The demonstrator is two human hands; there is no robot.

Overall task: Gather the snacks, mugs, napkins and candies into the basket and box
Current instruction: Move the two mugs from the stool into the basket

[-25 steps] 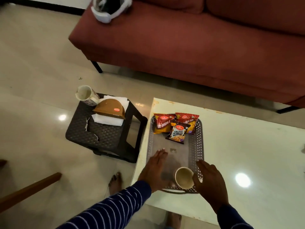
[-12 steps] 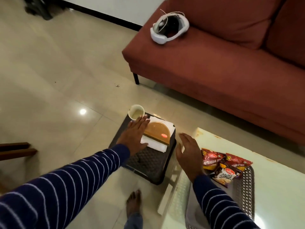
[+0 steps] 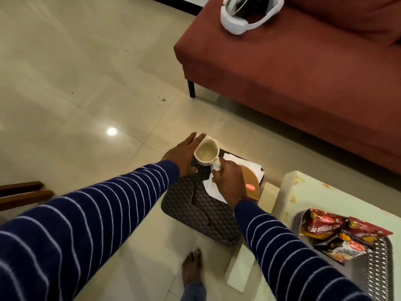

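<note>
Round glazed cream mug (image 3: 206,153), mouth up, right hand (image 3: 230,181) pinching its handle, left hand (image 3: 182,156) flat-fingered against its side, dimpled dark plastic stool (image 3: 195,211) beneath.

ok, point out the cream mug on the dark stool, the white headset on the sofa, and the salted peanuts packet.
cream ceramic mug (image 3: 206,152), head view, inner bowl
white headset (image 3: 235,23), head view, front band
salted peanuts packet (image 3: 345,248), head view, printed front
</note>
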